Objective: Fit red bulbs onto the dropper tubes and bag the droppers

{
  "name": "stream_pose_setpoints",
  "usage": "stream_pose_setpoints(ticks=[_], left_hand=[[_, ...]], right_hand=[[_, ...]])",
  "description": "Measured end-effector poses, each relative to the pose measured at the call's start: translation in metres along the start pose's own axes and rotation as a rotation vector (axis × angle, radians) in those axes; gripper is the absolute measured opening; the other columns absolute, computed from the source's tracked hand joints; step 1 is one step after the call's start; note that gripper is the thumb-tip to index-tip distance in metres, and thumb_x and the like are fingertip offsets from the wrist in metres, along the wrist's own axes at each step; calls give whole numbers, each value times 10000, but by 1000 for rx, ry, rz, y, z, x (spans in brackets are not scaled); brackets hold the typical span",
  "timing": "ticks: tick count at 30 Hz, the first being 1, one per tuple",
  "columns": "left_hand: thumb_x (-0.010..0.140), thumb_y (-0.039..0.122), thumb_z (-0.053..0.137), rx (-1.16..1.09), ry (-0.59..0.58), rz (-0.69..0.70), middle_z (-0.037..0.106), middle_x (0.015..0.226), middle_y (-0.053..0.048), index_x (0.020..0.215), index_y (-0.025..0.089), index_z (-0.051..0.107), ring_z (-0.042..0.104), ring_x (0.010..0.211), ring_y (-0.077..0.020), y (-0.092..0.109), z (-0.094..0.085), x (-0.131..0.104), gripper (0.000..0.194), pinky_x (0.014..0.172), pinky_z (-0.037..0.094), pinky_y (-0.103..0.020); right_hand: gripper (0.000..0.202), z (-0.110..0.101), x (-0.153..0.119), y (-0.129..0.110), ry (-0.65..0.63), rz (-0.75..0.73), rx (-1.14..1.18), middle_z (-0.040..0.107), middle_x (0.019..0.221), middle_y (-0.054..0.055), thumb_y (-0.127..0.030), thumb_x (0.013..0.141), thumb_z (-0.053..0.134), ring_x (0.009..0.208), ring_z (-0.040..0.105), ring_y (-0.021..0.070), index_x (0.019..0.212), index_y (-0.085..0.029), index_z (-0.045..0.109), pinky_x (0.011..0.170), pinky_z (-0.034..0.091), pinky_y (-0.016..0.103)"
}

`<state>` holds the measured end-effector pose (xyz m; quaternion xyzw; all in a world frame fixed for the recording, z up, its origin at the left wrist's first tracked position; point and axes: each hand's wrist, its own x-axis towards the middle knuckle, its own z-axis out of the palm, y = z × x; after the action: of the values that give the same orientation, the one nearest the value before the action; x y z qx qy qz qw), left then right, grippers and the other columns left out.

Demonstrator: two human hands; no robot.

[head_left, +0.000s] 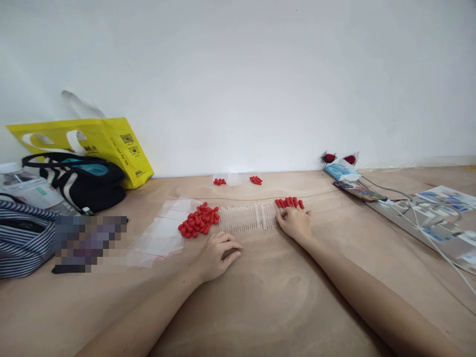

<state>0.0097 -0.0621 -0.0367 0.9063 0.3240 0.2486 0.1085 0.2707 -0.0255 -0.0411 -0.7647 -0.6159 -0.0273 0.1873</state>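
Observation:
A loose pile of red rubber dropper bulbs (199,220) sits left of centre on the wooden table. To its right, slim clear tubes (243,218) lie side by side in a long row. At the row's right end, several droppers with red bulbs (289,202) point away from me. My right hand (295,223) rests over their near ends, fingers apart and touching them; its palm hides the tubes beneath. My left hand (219,253) lies on the table just in front of the pile, fingers loosely curved and thumb apart, with nothing visible in it.
Clear plastic bags (159,233) lie left of the pile. Two bagged red groups (238,179) are by the wall. A yellow bag (126,148), black bag (92,181), jar (37,191) and striped pouch (26,243) stand left. Power strips with cables (427,223) and a tissue pack (341,171) are right.

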Motion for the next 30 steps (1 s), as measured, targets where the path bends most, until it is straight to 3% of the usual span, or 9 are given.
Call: stream_pose_setpoints(ticks=[3,6,9,12,15,18,23,27,30], left_hand=[[814,227,510,13,6,0,620,841,-25,891,220,623,541,802,-176,3,1,0,137,733,381,-326],[798,236,530,103,75,-42,624,842,-25,856,225,634,534,820,-189,5,2,0,119,748,366,-348],[785,252,544,264,218,-173,624,870,-32,810,230,646,521,860,-214,2,-3,2,108,764,347,-375],[771,273,554,385,288,-353,624,896,-40,812,227,652,510,892,-238,-11,-20,10,116,775,348,-389],[807,270,493,439,209,-520,618,986,-40,908,250,650,491,955,-257,-31,-42,26,188,795,348,-405],[827,248,457,419,75,-512,604,1056,-41,962,261,649,467,1038,-246,-52,-55,45,234,853,330,-390],[761,254,556,382,-10,-535,628,1033,-55,854,259,691,490,1021,-278,-76,-46,71,164,865,309,-425],[681,215,633,357,25,-579,664,833,-45,625,237,681,530,919,-286,-81,-40,83,77,849,299,-465],[697,200,615,345,161,-582,639,900,-59,620,202,652,482,994,-305,-71,-44,86,85,863,279,-500]], right_hand=[[294,-1,6,-4,-91,16,-91,634,754,110,-335,775,407,797,545,250,719,-171,644,801,258,451],[228,1,14,-9,-95,-38,-169,612,888,113,-220,751,427,942,494,258,839,-187,634,845,237,455],[253,3,18,-12,-94,-73,-197,581,1000,95,-177,737,445,1038,437,258,927,-223,605,870,222,450],[231,1,14,-11,-53,-71,-204,593,960,131,-202,781,407,1001,461,276,894,-162,604,862,222,453],[258,-4,0,-5,52,-165,-190,608,891,165,-227,823,359,916,499,282,846,-101,583,826,250,432],[242,-11,-20,3,84,-401,-112,620,831,124,-251,856,343,846,513,247,819,-131,551,776,283,379],[183,-13,-47,12,12,-674,86,608,764,54,-272,867,397,756,499,190,760,-181,514,668,295,298],[156,-11,-51,12,9,-710,131,598,747,44,-275,854,440,751,488,185,753,-184,518,650,281,291],[150,-12,-51,10,9,-719,131,595,749,43,-278,847,462,757,488,181,749,-181,521,657,283,293]])
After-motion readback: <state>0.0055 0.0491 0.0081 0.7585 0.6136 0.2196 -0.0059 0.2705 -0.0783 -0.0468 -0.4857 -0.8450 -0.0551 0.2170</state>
